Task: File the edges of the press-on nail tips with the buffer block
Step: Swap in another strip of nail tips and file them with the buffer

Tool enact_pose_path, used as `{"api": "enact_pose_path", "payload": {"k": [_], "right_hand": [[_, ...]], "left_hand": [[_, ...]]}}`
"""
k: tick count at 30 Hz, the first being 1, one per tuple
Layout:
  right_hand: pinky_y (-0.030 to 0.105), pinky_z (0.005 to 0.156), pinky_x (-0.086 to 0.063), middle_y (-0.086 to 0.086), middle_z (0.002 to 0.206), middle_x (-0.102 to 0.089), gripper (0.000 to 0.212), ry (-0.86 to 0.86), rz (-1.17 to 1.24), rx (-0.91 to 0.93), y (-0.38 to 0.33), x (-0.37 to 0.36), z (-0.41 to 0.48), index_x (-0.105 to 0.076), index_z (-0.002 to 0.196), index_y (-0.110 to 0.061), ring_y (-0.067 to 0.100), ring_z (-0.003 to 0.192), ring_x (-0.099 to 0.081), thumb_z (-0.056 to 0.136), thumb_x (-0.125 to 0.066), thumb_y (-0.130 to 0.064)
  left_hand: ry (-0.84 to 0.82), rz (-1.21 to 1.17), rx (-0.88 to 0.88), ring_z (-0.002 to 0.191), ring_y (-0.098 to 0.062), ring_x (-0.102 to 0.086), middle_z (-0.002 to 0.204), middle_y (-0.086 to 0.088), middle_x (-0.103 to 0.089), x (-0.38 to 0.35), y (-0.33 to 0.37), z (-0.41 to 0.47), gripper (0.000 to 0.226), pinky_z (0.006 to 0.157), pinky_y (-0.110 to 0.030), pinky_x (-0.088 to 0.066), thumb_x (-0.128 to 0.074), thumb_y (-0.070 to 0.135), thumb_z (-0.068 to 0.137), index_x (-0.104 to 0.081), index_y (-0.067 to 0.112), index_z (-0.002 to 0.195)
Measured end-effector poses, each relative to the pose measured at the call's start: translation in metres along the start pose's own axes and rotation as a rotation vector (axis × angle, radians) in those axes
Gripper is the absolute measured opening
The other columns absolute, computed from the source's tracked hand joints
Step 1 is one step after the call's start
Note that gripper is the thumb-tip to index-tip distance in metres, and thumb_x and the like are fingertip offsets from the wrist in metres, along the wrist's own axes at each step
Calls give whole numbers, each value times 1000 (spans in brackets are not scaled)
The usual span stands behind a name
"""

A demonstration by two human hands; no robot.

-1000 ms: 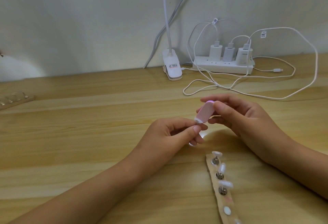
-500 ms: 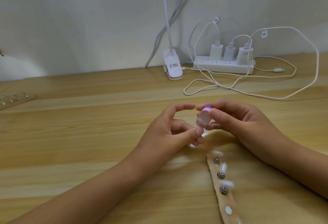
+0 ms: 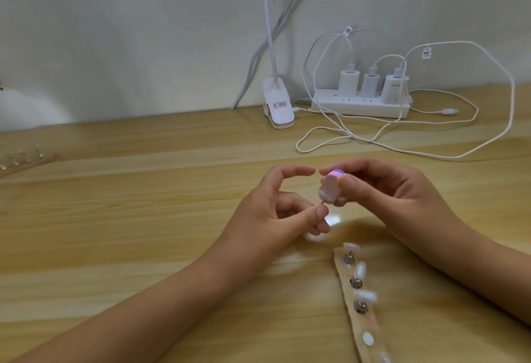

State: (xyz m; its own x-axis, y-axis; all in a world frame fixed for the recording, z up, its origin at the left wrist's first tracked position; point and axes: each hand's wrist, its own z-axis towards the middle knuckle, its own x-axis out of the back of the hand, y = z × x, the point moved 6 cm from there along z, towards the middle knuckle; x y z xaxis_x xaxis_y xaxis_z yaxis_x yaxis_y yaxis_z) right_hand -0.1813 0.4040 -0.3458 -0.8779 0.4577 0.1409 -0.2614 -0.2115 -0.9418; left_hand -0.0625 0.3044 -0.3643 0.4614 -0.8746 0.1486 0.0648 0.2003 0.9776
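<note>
My right hand (image 3: pixel 402 193) grips a small pink buffer block (image 3: pixel 416 189) with a purple stripe on top, thumb in front and fingers behind. The block stands nearly upright above the table. Just under its lower end a thin metal pin of a nail tip stand (image 3: pixel 410 202) shows. My left hand (image 3: pixel 273 219) pinches that stand between thumb and curled fingers, with the index finger lifted and arched. The block hides the nail tip itself. A tan holder strip (image 3: pixel 370 325) with several white nail tips on metal stands lies at the lower right.
A white power strip (image 3: pixel 359 105) with three chargers and looping cables (image 3: pixel 431 150) sits at the back right. A lamp clip (image 3: pixel 278 107) stands beside it. Another strip of clear tips (image 3: pixel 26 158) lies at the far left on the wooden table (image 3: pixel 115 219).
My left index finger has lifted off the tip and arched up. The buffer block has turned from slanted to nearly upright and come down onto the held tip.
</note>
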Motion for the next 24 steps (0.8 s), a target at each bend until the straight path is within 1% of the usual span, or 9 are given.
{"api": "enact_pose_path", "payload": {"k": [3,7,10,13,16,18,20,22,24], "right_hand": [[16,72,-52,3,86,-74,24,-56,-15,-33,3,-4,0,-73,100,-17,8,77,-67,81,-63,-30],[14,71,-51,-2,85,-73,24,0,-22,51,-3,0,-1,-72,100,-14,4,76,-67,82,-64,-27],[13,70,-50,-2,82,-72,21,-18,-21,36,-1,-1,0,-72,97,-16,4,73,-65,82,-67,-29],[14,70,-50,-3,82,-70,23,-4,-15,53,0,1,-1,-71,99,-12,4,74,-65,84,-68,-30],[15,70,-51,0,82,-70,23,-56,-6,-29,5,-3,-1,-73,98,-17,6,73,-64,82,-66,-33],[16,71,-51,-1,83,-71,25,-34,-15,-5,4,-1,-1,-73,99,-16,7,74,-64,84,-68,-34],[14,71,-50,-4,84,-72,26,-25,-27,16,2,0,-1,-72,100,-14,6,75,-64,85,-68,-34],[16,72,-51,-4,83,-71,23,-53,-24,-14,4,-2,-1,-73,99,-18,6,75,-64,84,-67,-34],[17,72,-52,-3,86,-71,21,-33,-37,16,3,-1,-2,-74,99,-20,7,76,-65,86,-68,-34]], "left_hand": [[-6,-1,-7,75,-20,-72,77,-8,-74,0,0,0,47,79,-30,-58,-72,15,86,-49,25,126],[-7,7,-2,75,-18,-72,76,-6,-75,0,-2,0,48,80,-30,-57,-72,15,86,-50,26,127],[-7,23,-8,75,-18,-72,77,-5,-75,1,-3,0,46,77,-26,-55,-73,18,86,-50,30,124],[-7,12,-9,74,-19,-72,77,-5,-75,1,-3,0,44,79,-29,-56,-73,17,86,-51,29,122],[-13,13,-15,74,-18,-72,76,-5,-75,0,-4,1,44,79,-31,-57,-73,19,85,-50,29,121],[-14,16,-11,74,-18,-72,76,-5,-75,0,-4,1,45,79,-30,-56,-73,19,85,-49,29,122],[-21,15,-6,75,-19,-72,77,-6,-75,-1,-5,1,46,82,-35,-57,-74,20,84,-50,30,122],[-22,14,-4,77,-21,-73,77,-6,-75,-1,-6,1,47,85,-40,-57,-74,22,82,-49,31,121],[-22,20,-2,76,-20,-73,77,-5,-75,-1,-6,1,47,83,-35,-57,-74,22,82,-49,31,121]]}}
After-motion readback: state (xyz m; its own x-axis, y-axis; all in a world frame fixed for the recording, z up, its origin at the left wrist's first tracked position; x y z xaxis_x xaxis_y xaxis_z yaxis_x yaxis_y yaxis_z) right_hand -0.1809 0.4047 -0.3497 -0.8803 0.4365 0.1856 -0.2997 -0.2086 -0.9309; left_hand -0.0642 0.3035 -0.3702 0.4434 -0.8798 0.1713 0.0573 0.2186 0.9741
